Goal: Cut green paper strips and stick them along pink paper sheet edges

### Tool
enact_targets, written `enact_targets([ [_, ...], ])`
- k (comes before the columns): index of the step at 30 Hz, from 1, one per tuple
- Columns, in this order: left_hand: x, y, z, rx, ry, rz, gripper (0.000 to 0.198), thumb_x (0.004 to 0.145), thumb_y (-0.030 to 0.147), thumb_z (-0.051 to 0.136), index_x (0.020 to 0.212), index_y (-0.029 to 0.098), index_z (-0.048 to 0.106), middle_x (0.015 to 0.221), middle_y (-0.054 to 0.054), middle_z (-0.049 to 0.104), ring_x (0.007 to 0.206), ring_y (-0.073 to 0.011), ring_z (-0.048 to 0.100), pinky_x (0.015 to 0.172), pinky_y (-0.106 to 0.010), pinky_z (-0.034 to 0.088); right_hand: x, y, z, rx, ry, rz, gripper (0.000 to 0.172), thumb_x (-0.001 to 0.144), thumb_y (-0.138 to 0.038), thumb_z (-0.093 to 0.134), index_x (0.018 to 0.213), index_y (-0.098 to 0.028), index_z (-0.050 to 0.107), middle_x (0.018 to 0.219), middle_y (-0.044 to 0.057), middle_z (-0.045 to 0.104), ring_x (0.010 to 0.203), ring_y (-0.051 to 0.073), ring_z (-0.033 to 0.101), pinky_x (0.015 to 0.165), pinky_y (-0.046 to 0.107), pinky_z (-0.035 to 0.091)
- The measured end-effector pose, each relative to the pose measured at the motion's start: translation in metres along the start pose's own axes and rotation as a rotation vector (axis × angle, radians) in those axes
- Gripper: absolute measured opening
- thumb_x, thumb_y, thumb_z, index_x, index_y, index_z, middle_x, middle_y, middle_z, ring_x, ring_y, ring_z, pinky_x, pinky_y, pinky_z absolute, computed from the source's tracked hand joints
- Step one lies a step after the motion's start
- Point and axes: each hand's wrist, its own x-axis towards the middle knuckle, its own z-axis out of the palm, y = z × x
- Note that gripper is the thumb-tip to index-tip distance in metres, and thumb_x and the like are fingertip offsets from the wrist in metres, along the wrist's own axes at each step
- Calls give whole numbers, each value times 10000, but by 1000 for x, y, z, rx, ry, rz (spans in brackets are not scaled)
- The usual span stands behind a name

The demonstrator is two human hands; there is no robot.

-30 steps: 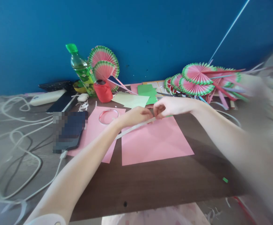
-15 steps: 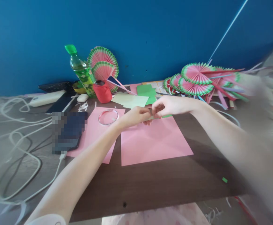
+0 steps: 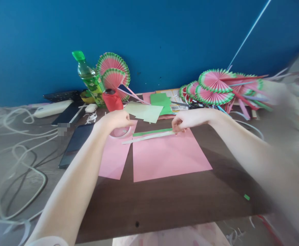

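Note:
A narrow pale strip (image 3: 149, 137) stretches leftward from my right hand (image 3: 187, 119), whose closed fingertips pinch its right end. The strip's left end lies free, past the edge of the pink sheet (image 3: 162, 157). A green band (image 3: 151, 132) runs along that sheet's far edge. My left hand (image 3: 114, 122) is over the clear tape roll (image 3: 120, 132) with its fingers curled in. Part of the roll is hidden by this hand, and I cannot tell whether the fingers grip it. Under the roll is a second pink sheet (image 3: 114, 160).
Behind the hands are pale green sheets (image 3: 145, 112), green paper (image 3: 161, 101) and a red wrapped object (image 3: 112, 101). A green bottle (image 3: 90, 80) stands at back left. Folded paper fans (image 3: 216, 82) lie at back right. A phone (image 3: 73, 147) and white cables (image 3: 34, 164) lie left.
My left hand has moved away from my right hand, leftward to the tape roll. The pale strip now shows between them. My right hand has shifted slightly right.

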Motion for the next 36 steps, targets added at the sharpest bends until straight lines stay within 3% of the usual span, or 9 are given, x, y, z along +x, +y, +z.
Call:
enact_targets([
  [4, 6, -8, 4, 47, -135, -14, 237, 563, 420, 613, 541, 195, 540, 465, -3, 499, 440, -141, 450, 485, -271, 298, 6, 1, 4, -49, 30, 5, 242, 719, -352, 540, 808, -180, 687, 744, 29, 665, 681, 163, 573, 555, 246, 372],
  [8, 6, -11, 4, -86, -208, 18, 127, 556, 241, 593, 519, 200, 478, 411, 34, 396, 392, -110, 365, 467, -267, 259, 6, -3, 7, -61, 189, -5, 226, 728, -353, 552, 801, -181, 680, 815, 37, 675, 719, 170, 582, 581, 256, 386],
  [13, -6, -9, -10, -350, -54, 149, 90, 600, 205, 592, 575, 188, 508, 464, 21, 496, 416, -106, 436, 481, -252, 309, 6, -10, 9, 30, 513, -50, 163, 753, -289, 555, 802, -181, 668, 840, 43, 675, 734, 166, 590, 650, 276, 424],
  [16, -12, 1, -13, -682, 34, 211, 143, 642, 252, 627, 754, 182, 573, 617, -9, 623, 554, -146, 581, 570, -262, 416, 9, -19, 15, 137, 684, -213, 155, 773, -266, 547, 868, -183, 637, 891, 42, 652, 773, 164, 590, 693, 299, 451],
  [18, -14, 11, -10, -921, -5, 234, 184, 669, 270, 637, 802, 159, 574, 687, -39, 656, 647, -173, 632, 653, -298, 467, 11, -26, 20, 211, 760, -359, 207, 764, -266, 573, 957, -193, 593, 998, 56, 604, 842, 173, 586, 722, 319, 476],
  [22, -10, 29, 2, -1254, -172, 342, 201, 703, 252, 632, 852, 124, 591, 763, -80, 686, 703, -192, 654, 762, -377, 488, 15, -35, 31, 265, 810, -547, 369, 722, -271, 643, 1061, -222, 504, 1110, 69, 487, 978, 190, 542, 808, 362, 500],
  [27, -6, 38, 9, -1426, -300, 389, 224, 716, 118, 554, 933, 94, 600, 863, -119, 695, 759, -192, 657, 848, -417, 454, 23, -31, 36, 159, 895, -505, 425, 694, -218, 666, 1073, -229, 474, 1102, 74, 446, 1055, 219, 479, 802, 373, 520],
  [32, -7, 38, 14, -1484, -334, 507, 397, 647, 7, 578, 1024, 131, 578, 937, -92, 683, 842, -182, 641, 896, -400, 425, 28, -26, 36, 35, 989, -507, 346, 745, -152, 611, 1073, -234, 537, 1073, 77, 502, 1041, 227, 501, 899, 441, 459],
  [36, -1, 36, 21, -1522, -291, 528, 342, 641, -9, 578, 954, 128, 598, 843, -47, 674, 813, -152, 634, 878, -357, 426, 29, -25, 37, -34, 1044, -510, 307, 820, -156, 522, 1112, -227, 584, 1103, 98, 541, 1040, 240, 521, 868, 438, 466],
])
